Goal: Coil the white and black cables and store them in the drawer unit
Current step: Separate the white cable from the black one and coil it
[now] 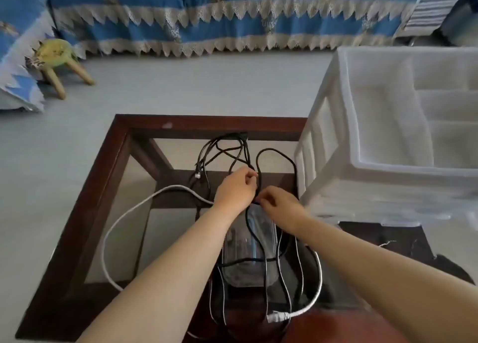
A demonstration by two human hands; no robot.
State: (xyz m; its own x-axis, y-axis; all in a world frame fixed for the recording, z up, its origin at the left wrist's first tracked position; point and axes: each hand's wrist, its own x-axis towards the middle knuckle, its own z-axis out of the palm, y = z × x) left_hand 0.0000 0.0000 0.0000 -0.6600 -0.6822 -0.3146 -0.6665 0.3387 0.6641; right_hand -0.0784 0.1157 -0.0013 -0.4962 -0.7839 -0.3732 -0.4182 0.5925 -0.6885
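- Two cables lie on a glass-topped table (77,213): one thin black cable (261,161), tangled in loose loops beyond and below the fingers, and one thicker white cable (124,216), curving wide to the left.
- One white drawer unit (323,125) stands right of the fingers.
- Left hand (236,187) and right hand (280,204) reach forward, close together, fingers curled, each pinching the black cable.
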